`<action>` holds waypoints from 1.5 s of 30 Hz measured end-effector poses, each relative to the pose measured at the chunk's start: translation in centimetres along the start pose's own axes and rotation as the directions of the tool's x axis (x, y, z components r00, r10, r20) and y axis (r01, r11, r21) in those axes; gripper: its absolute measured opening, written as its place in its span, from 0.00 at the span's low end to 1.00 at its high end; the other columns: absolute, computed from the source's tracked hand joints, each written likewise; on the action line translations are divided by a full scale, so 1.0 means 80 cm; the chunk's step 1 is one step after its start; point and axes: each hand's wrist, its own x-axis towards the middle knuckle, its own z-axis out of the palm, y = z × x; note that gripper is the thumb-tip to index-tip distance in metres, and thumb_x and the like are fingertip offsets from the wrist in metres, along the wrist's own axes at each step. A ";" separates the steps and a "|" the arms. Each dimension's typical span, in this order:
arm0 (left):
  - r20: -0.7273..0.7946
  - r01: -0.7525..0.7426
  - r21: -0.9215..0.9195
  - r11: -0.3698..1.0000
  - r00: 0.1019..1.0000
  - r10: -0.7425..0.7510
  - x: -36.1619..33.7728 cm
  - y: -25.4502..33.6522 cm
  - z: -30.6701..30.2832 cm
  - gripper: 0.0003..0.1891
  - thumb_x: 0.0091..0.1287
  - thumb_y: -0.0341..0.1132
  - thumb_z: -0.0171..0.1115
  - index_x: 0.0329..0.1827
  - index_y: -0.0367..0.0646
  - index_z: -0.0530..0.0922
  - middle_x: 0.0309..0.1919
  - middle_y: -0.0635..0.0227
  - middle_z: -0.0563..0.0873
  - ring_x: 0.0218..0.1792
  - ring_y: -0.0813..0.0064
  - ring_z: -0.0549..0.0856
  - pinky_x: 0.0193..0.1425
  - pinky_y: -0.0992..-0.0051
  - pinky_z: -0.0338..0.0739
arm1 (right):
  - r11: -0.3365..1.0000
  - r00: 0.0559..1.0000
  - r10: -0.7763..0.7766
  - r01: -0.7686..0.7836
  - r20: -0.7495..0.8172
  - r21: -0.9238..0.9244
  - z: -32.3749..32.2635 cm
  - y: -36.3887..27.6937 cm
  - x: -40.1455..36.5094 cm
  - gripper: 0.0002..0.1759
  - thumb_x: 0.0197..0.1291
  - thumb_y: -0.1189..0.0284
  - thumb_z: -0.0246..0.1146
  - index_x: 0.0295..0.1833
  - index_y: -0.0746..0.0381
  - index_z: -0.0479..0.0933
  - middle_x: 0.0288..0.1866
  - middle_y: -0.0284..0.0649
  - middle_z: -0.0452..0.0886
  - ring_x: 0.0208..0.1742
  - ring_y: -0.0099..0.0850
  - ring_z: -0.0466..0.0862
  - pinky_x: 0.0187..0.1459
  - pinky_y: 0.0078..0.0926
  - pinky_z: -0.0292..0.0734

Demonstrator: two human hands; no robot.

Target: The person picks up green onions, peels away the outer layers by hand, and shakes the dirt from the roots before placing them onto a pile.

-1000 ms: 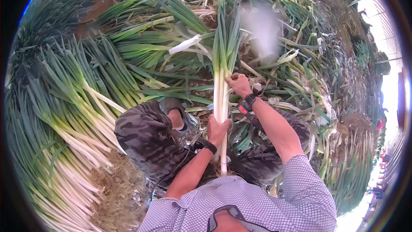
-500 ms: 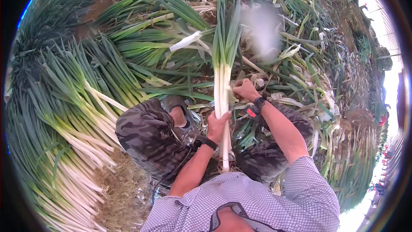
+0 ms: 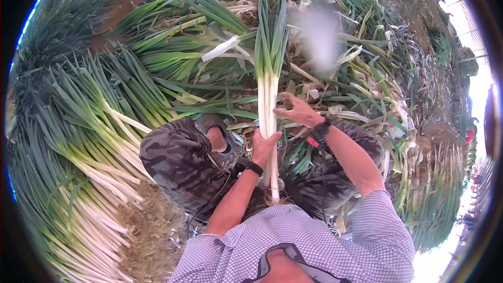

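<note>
My left hand [image 3: 263,147] is wrapped round the white stalks of a few long green onions [image 3: 268,105], held upright between my knees. Their green leaves point away from me and the rooted ends lie close to my shirt. Just right of the stalks is my right hand [image 3: 297,110], its fingers apart and the fingertips close to the white part. Whether those fingertips touch the stalks I cannot tell.
Rows of green onions [image 3: 99,162] lie at the left, roots toward dry matted roots [image 3: 152,225]. Loose leaves and peelings [image 3: 367,89] cover the ground ahead and right. A loose white piece [image 3: 220,49] lies ahead. More onions [image 3: 432,199] stand at the right.
My right hand has opened from a closed pinch and its fingers have spread beside the stalks. The held onions and my left hand have shifted slightly left.
</note>
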 end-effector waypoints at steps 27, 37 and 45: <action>0.203 0.095 -0.036 0.995 0.975 -0.086 0.010 0.031 -0.017 0.17 0.64 0.38 0.67 0.48 0.38 0.71 0.30 0.64 0.83 0.26 0.73 0.84 0.21 0.68 0.82 | 0.883 0.950 -0.026 0.168 -0.311 0.438 -0.231 -0.013 -0.165 0.21 0.72 0.60 0.57 0.60 0.63 0.77 0.50 0.43 0.86 0.45 0.30 0.86 0.45 0.28 0.83; 0.196 -0.197 0.218 0.956 0.968 0.155 -0.013 0.011 -0.045 0.16 0.67 0.36 0.69 0.49 0.38 0.72 0.29 0.68 0.81 0.24 0.78 0.81 0.21 0.73 0.80 | 0.863 0.964 0.265 -0.222 -0.032 0.453 0.015 -0.060 -0.008 0.28 0.66 0.57 0.68 0.59 0.70 0.76 0.42 0.41 0.86 0.36 0.27 0.86 0.35 0.27 0.83; 0.272 0.110 -0.244 0.964 0.961 -0.040 -0.044 0.042 -0.040 0.18 0.66 0.35 0.67 0.52 0.36 0.72 0.32 0.65 0.82 0.28 0.70 0.85 0.31 0.66 0.87 | 0.924 0.978 0.130 -0.180 0.164 0.338 0.038 -0.057 -0.027 0.26 0.68 0.54 0.64 0.49 0.71 0.82 0.35 0.37 0.84 0.30 0.22 0.81 0.33 0.22 0.76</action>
